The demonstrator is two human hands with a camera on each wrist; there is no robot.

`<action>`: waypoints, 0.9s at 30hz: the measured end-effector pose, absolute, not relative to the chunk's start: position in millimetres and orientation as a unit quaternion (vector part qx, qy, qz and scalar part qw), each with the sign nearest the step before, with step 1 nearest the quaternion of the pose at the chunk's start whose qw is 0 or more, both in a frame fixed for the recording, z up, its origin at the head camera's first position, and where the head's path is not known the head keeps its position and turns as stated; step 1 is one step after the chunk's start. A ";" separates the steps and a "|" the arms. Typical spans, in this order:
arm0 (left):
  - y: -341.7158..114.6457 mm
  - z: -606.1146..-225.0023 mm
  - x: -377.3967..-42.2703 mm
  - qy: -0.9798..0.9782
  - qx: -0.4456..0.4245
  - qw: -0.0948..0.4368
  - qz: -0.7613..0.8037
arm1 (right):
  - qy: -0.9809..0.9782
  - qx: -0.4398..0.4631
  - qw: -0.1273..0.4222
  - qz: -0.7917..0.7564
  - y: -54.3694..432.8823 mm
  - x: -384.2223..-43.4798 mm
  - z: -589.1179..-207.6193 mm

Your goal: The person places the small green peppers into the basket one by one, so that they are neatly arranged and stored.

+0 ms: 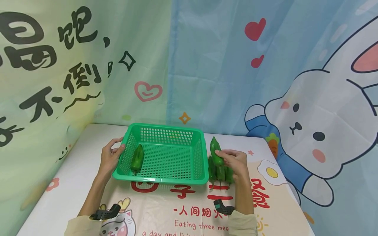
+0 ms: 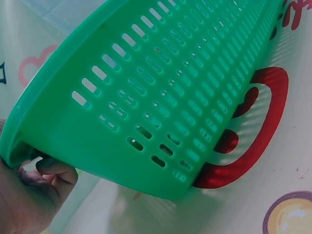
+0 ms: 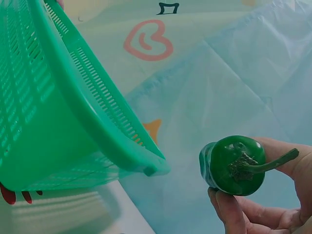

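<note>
A green plastic basket with slotted walls stands on the table. My left hand grips its left rim; in the left wrist view the fingers curl beneath that rim. One green pepper lies inside, near the basket's left wall. Just right of the basket, my right hand pinches another green pepper between thumb and fingers, its stem toward the wrist camera. Below this held pepper, several more green peppers lie side by side on the table, partly covered by the hand.
The table wears a printed cloth with red lettering and cartoon pictures. Behind it hangs a printed curtain with hearts and a rabbit. A dark wrist device sits on each wrist.
</note>
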State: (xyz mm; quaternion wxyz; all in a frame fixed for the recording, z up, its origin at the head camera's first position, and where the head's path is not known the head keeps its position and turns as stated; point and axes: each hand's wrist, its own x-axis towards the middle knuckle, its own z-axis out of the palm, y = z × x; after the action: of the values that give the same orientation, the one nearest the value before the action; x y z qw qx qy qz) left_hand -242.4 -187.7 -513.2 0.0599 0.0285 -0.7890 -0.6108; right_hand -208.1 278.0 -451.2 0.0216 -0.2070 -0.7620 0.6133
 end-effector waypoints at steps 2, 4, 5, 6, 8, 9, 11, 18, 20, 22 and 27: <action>-187.5 -512.7 -242.5 -0.788 0.028 0.062 -0.611 | -0.764 -0.206 0.021 0.611 275.5 -208.2 -450.9; -187.3 -512.3 -242.6 -0.788 0.028 0.065 -0.612 | -0.765 -0.206 0.021 0.610 273.6 -208.6 -450.9; -187.1 -512.0 -242.6 -0.787 0.028 0.066 -0.613 | -0.765 -0.205 0.020 0.610 272.6 -208.8 -450.9; -187.0 -511.8 -242.6 -0.787 0.028 0.066 -0.613 | -0.766 -0.203 0.020 0.610 271.6 -209.0 -450.8; -187.2 -511.9 -242.5 -0.787 0.028 0.066 -0.613 | -0.767 -0.200 0.020 0.610 269.6 -209.7 -450.5; -187.3 -512.0 -242.3 -0.788 0.028 0.065 -0.612 | -0.767 -0.198 0.020 0.611 268.6 -210.0 -450.2; -187.3 -511.9 -242.1 -0.788 0.029 0.066 -0.611 | -0.767 -0.194 0.018 0.611 266.4 -210.5 -449.1; -186.7 -510.7 -241.4 -0.785 0.029 0.062 -0.616 | -0.766 -0.180 0.018 0.617 258.2 -212.1 -447.9; -186.8 -510.5 -241.2 -0.785 0.030 0.059 -0.616 | -0.764 -0.176 0.021 0.620 255.6 -212.2 -448.3; -186.8 -510.3 -241.1 -0.786 0.031 0.058 -0.615 | -0.763 -0.173 0.023 0.622 253.4 -212.3 -449.1; -186.4 -510.5 -241.0 -0.786 0.033 0.059 -0.614 | -0.761 -0.173 0.020 0.625 247.3 -212.7 -449.0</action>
State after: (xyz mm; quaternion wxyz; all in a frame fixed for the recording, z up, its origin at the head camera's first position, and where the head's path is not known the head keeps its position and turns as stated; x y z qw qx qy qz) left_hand -241.0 -186.4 -510.5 0.0595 0.0331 -0.7865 -0.6138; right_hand -212.7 247.3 -449.0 0.0200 -0.1730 -0.7607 0.6253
